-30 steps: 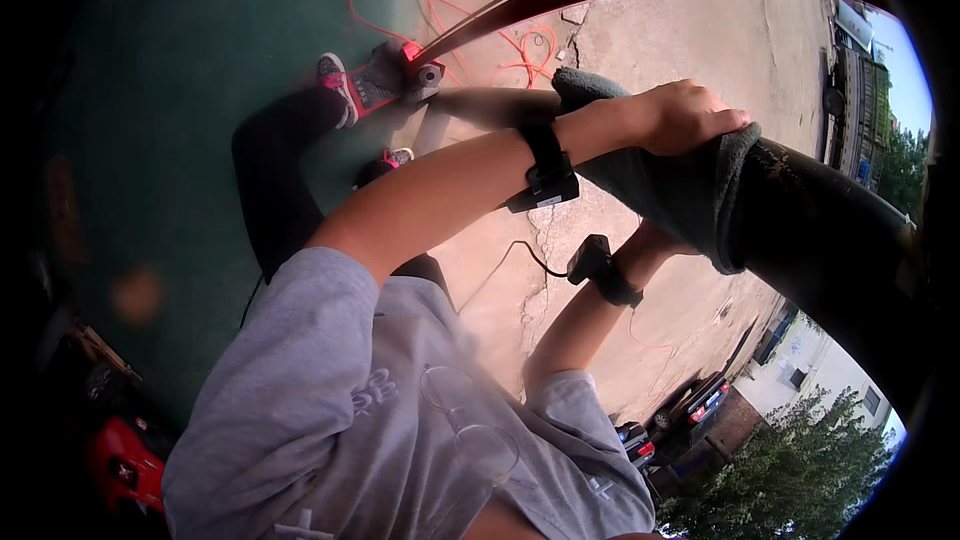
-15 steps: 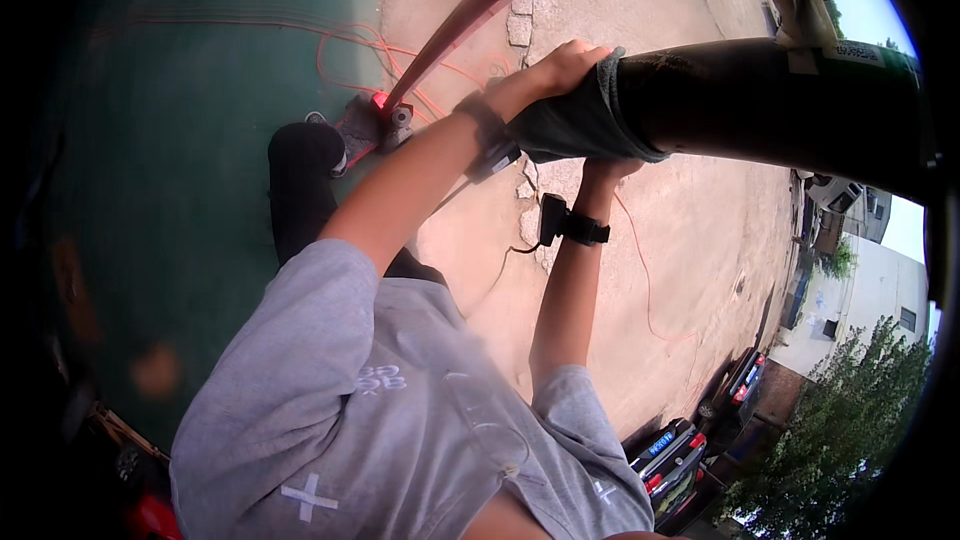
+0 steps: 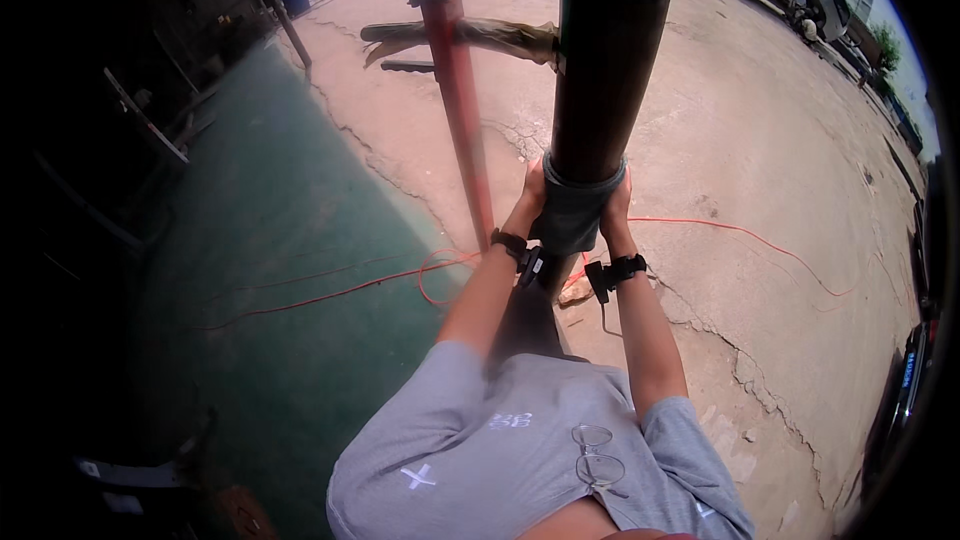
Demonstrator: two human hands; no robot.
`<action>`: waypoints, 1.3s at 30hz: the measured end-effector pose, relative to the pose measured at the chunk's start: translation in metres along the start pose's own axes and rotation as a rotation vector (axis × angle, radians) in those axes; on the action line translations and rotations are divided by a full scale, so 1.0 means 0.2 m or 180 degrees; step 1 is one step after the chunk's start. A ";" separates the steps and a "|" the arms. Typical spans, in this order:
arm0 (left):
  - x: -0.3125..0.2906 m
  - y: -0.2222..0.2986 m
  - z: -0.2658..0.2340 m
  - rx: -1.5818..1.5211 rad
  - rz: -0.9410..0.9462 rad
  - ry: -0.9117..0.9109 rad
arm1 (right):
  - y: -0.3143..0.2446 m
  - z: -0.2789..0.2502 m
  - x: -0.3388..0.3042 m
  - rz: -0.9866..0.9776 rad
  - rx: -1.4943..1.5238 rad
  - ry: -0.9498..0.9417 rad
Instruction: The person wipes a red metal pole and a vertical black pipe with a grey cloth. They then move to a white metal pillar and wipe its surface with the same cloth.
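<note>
A dark pipe (image 3: 608, 60) is held upright, its long axis running straight up from the hands. Its grey-wrapped lower end (image 3: 578, 212) is clasped between the left hand (image 3: 533, 195) and right hand (image 3: 616, 208), pressed against opposite sides.

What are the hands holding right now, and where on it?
Both hands, left hand and right hand, clasp the grey cloth sleeve wrapped around the lower end of the thick dark pole, one on each side.
</note>
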State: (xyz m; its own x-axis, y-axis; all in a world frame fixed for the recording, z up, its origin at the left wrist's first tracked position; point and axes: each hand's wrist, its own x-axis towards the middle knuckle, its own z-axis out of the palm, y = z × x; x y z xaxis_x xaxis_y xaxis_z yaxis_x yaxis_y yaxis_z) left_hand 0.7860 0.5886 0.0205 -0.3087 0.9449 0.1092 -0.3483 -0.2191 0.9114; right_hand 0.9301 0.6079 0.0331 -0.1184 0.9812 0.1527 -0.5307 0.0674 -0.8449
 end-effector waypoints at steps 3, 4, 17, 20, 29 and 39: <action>0.00 -0.06 -0.07 -0.0158 -0.0387 -0.0024 | -0.05 0.04 -0.10 0.0263 -0.0935 0.0853; -0.02 -0.05 -0.03 -0.0068 -0.0323 -0.0132 | -0.07 0.03 -0.12 0.0154 -0.1471 0.1096; -0.11 0.40 0.17 -0.0632 -0.0315 0.0331 | -0.39 0.40 -0.13 -0.1219 -0.1239 0.0864; -0.13 0.58 0.18 0.0027 0.0402 -0.0087 | -0.59 0.56 -0.14 -0.1327 -0.1242 0.0891; -0.11 0.70 0.20 0.0871 0.1822 0.0078 | -0.77 0.61 -0.17 -0.1816 -0.1051 0.0383; 0.09 0.51 0.00 0.0227 0.1191 -0.0478 | -0.79 0.54 -0.13 -0.1465 -0.0779 -0.0230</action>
State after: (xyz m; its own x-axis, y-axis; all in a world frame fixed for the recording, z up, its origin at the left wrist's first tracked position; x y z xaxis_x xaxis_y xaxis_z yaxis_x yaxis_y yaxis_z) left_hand 0.7457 0.5831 0.1149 -0.2679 0.8294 0.4903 -0.1725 -0.5420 0.8225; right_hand 0.9265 0.5522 0.2170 0.0186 0.8256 0.5640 -0.3308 0.5374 -0.7757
